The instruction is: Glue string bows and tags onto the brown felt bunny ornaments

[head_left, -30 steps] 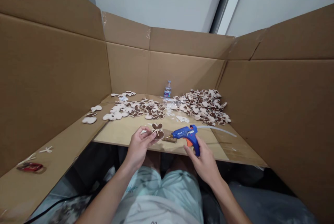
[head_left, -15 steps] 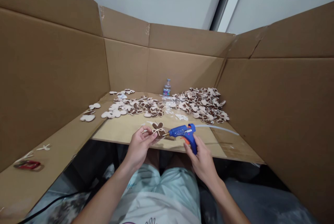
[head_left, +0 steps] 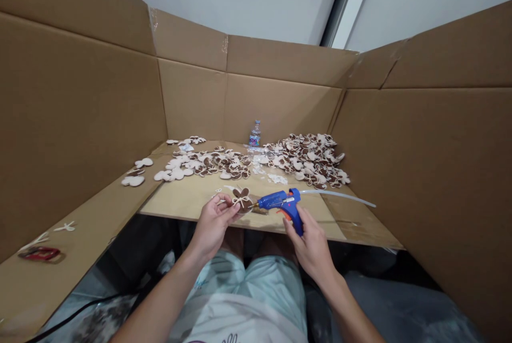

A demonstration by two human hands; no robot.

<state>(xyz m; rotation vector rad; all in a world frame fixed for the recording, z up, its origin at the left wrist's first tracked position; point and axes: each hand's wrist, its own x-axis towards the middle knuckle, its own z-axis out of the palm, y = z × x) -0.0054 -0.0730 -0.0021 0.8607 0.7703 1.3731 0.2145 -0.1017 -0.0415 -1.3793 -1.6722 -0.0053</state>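
Between the fingertips of my left hand (head_left: 215, 221) is a brown bunny-shaped felt piece (head_left: 245, 205) with a cream string bow and a pale edge. My right hand (head_left: 310, 239) is wrapped round the handle of a blue hot glue gun (head_left: 276, 200) with an orange trigger. The gun's metal nozzle points left and meets the right side of the felt piece, near the bow; whether glue is coming out is too small to tell. A long translucent glue stick (head_left: 340, 194) sticks out of the gun's back end.
Piles of brown and white felt pieces (head_left: 316, 156) (head_left: 204, 162) lie along the back. A plastic bottle (head_left: 255, 136) stands between them. Red-handled snips (head_left: 40, 253) and a loose string bow (head_left: 65, 226) lie at left. Cardboard walls (head_left: 280, 63) enclose the table.
Both hands hold nearly the same pose, nozzle still at the felt piece. The glue stick's free end has swung slightly right and down. The whole view has shifted a little.
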